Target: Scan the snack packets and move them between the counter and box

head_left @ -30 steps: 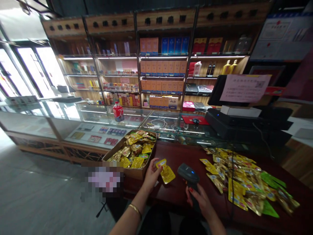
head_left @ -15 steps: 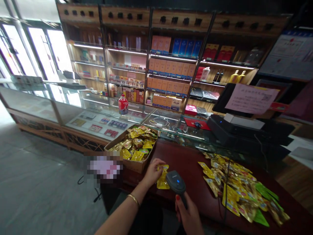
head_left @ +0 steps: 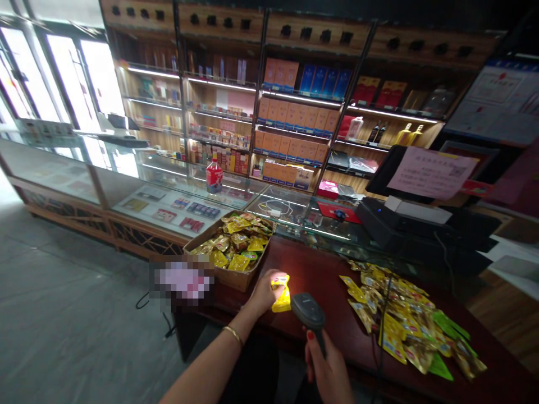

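Observation:
My left hand [head_left: 266, 292] is closed on a yellow snack packet [head_left: 282, 300], which is brightly lit from the scanner side. In my right hand [head_left: 326, 359] is a dark grey barcode scanner [head_left: 309, 311], its head just right of the packet and apart from it. A cardboard box [head_left: 236, 279] full of yellow and gold packets stands behind my left hand. To the right of the scanner, a loose pile of packets [head_left: 404, 320], mostly yellow and gold with a few green ones, lies on the dark red table [head_left: 290, 258].
A dark cable [head_left: 384, 320] hangs across the pile. Behind the table are a glass counter [head_left: 185, 210], a red-labelled bottle [head_left: 214, 177] and a black register with a monitor [head_left: 379, 168]. Stocked shelves [head_left: 295, 112] line the back wall.
The packet in my left hand has lifted slightly and is now lit by a bright beam. The blue light on the scanner no longer shows.

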Motion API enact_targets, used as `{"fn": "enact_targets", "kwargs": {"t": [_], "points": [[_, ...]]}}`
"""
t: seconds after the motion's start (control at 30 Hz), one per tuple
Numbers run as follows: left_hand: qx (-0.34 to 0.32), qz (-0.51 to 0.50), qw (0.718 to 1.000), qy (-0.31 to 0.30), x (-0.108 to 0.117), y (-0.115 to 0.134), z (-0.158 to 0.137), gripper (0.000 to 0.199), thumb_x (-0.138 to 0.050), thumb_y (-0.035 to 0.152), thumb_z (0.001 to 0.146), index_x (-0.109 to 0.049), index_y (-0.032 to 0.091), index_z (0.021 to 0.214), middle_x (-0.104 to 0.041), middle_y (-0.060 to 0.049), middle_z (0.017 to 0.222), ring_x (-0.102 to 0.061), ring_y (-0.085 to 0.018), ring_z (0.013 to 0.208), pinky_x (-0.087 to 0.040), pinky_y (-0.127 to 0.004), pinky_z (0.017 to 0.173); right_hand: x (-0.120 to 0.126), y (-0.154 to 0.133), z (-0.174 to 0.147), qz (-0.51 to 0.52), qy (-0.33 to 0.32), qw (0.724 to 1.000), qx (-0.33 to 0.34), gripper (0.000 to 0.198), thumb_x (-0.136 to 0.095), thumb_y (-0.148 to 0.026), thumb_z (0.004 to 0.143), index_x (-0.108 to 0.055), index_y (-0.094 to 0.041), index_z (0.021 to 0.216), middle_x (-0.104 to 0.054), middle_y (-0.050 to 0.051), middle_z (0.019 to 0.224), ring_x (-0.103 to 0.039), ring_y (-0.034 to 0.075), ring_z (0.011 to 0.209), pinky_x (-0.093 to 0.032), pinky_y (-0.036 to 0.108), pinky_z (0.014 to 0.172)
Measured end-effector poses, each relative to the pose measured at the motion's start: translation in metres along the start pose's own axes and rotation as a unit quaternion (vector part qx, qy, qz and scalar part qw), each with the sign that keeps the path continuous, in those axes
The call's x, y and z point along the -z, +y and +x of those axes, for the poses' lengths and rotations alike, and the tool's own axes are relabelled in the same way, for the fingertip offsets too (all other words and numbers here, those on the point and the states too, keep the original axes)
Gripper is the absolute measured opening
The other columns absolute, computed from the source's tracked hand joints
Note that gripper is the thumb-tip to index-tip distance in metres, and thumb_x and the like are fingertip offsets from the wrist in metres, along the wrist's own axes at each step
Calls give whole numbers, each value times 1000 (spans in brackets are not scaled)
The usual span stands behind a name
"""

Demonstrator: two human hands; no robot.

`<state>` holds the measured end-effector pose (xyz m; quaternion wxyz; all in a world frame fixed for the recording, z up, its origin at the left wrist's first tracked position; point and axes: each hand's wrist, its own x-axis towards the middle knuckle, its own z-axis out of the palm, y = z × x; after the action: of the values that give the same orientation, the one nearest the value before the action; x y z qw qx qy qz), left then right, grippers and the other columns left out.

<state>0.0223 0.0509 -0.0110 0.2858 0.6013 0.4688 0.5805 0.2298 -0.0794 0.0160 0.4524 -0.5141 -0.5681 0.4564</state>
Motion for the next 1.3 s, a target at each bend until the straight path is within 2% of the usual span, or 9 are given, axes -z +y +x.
{"fn": "enact_targets", "kwargs": {"t": [0.37,0.53,0.7,0.8,0.97,1.03,1.1,1.2,1.3], "points": [[-21,-11,999,-31,0,6,-4,42,-66,11,76,-77,21,115,-68,-9,118,-65,-23,112,-49,-37,106,-4,-11,9,-19,0,1000,-16,63,-52,-87,81,-60,-24,77,-51,-5,52,-49,13,40,-38,25,42],[-24,0,999,-34,3,7,-2,31,-68,18,80,-78,21,109,-70,-10,114,-66,-23,110,-50,-38,103,1,3,7,1,21,1000,-19,59,-57,-81,83,-63,-23,84,-52,-5,54,-49,13,42,-38,24,42],[-3,17,999,-44,4,2,5,35,-62,19,78,-80,20,109,-71,-11,115,-66,-25,113,-50,-42,106,32,20,39,41,59,997,3,54,-74,-70,77,-65,-20,96,-56,-6,57,-50,13,46,-41,25,46],[4,27,999,-46,6,-4,8,44,-62,19,75,-78,21,116,-71,-11,125,-64,-26,121,-46,-42,113,59,24,67,96,16,995,26,55,-77,-70,74,-64,-19,90,-61,-4,60,-53,12,45,-44,25,48],[59,32,997,-32,5,-19,19,37,-74,31,73,-81,21,108,-74,-11,124,-67,-29,119,-47,-45,112,80,36,85,193,-65,979,29,60,-75,-64,79,-68,-15,112,-64,-4,64,-56,12,43,-47,26,50],[85,9,996,-31,-12,-19,33,37,-79,33,69,-81,20,103,-76,-11,119,-69,-31,116,-49,-47,111,80,42,85,209,-64,975,33,59,-75,-62,80,-69,-13,112,-64,-4,63,-55,12,43,-47,26,49],[112,-45,992,-48,-45,-11,52,39,-82,33,68,-80,20,105,-76,-11,119,-68,-32,118,-50,-48,109,79,46,85,222,-56,973,37,57,-76,-60,80,-69,-13,111,-64,-4,63,-54,11,42,-46,25,48],[178,-163,961,-136,-118,12,84,43,-84,25,68,-78,19,110,-74,-11,124,-64,-31,124,-49,-47,111,79,48,87,232,-31,971,37,58,-76,-61,80,-69,-13,111,-63,-4,61,-51,10,41,-45,24,46],[205,-205,935,-204,-185,32,102,49,-83,17,65,-76,16,114,-75,-13,120,-69,-29,112,-53,-46,103,79,51,87,228,-6,973,26,63,-77,-65,77,-70,-13,112,-61,-4,58,-49,10,40,-43,24,44]]}}
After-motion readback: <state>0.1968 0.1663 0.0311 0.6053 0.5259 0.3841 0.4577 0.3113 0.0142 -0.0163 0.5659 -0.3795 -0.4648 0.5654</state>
